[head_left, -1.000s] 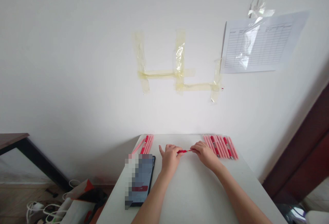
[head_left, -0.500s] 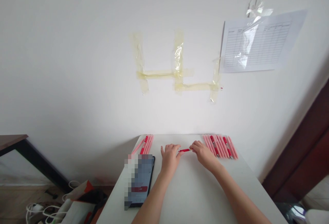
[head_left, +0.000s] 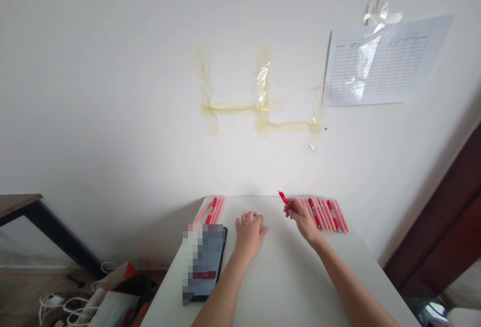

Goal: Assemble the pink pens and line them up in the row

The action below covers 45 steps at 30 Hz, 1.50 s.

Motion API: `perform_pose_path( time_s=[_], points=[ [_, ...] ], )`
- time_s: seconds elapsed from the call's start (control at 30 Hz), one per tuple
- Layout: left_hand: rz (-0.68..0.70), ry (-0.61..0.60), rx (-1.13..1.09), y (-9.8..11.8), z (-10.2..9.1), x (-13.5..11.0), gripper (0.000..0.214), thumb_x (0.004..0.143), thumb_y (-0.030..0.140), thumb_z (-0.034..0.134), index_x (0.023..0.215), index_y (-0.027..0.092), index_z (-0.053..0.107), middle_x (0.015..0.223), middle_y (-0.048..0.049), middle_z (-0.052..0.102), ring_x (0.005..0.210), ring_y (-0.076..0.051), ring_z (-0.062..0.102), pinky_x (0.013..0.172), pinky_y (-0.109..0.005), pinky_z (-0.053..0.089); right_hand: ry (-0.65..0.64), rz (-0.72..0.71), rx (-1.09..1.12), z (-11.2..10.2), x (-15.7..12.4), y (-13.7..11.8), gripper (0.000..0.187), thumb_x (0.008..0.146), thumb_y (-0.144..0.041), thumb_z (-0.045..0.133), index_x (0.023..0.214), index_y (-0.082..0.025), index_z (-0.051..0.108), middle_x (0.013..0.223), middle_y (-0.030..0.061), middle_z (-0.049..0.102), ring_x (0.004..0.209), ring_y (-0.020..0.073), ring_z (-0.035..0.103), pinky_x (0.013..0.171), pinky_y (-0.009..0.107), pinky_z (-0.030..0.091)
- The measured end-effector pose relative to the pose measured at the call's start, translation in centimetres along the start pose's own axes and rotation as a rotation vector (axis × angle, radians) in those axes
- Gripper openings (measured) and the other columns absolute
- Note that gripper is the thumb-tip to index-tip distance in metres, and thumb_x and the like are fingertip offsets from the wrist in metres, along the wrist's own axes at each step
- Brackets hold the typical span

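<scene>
Between the fingers of my right hand [head_left: 301, 218] is a red pen [head_left: 283, 197], raised and tilted with its tip toward the wall. Part of the pen is hidden by the fingers. My left hand [head_left: 250, 232] rests on the white table [head_left: 278, 282], fingers spread and holding nothing. Close to the right hand lies a row of several pink and red pens [head_left: 325, 214], side by side at the table's back right. A smaller group of pink and red pens [head_left: 215, 211] lies at the back left, beyond the left hand.
A phone [head_left: 205, 264], partly blurred out, lies left of my left forearm. The white wall [head_left: 131, 116] rises behind the table, with yellowed tape [head_left: 233, 109] and a printed sheet [head_left: 379, 66] on it. Cables and boxes [head_left: 112, 304] sit on the floor at left.
The red pen was level between both hands; my left hand has let go of it. My right hand has lifted and turned it upward, beside the right row of pens.
</scene>
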State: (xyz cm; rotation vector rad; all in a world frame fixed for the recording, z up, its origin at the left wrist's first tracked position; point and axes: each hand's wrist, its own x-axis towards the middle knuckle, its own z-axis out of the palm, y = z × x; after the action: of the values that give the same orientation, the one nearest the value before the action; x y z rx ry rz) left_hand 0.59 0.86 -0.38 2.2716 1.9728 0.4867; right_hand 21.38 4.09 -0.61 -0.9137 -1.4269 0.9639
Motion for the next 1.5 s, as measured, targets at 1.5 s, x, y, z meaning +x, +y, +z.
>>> perform_pose_path(
  time_s=[1.5],
  points=[
    [0.007,-0.017,0.038,0.4,-0.4,-0.3,0.037,0.095,0.036,0.050,0.130,0.026,0.060,0.139,-0.0099,0.055,0.132,-0.031,0.046,0.116,-0.056,0.031,0.115,0.426,1.017,-1.9,0.0,-2.6,0.059,0.084,-0.074,0.051,0.061,-0.025,0.030,0.060,-0.0027,0.039,0.057,0.0159,0.037,0.056,0.034,0.038]
  ],
)
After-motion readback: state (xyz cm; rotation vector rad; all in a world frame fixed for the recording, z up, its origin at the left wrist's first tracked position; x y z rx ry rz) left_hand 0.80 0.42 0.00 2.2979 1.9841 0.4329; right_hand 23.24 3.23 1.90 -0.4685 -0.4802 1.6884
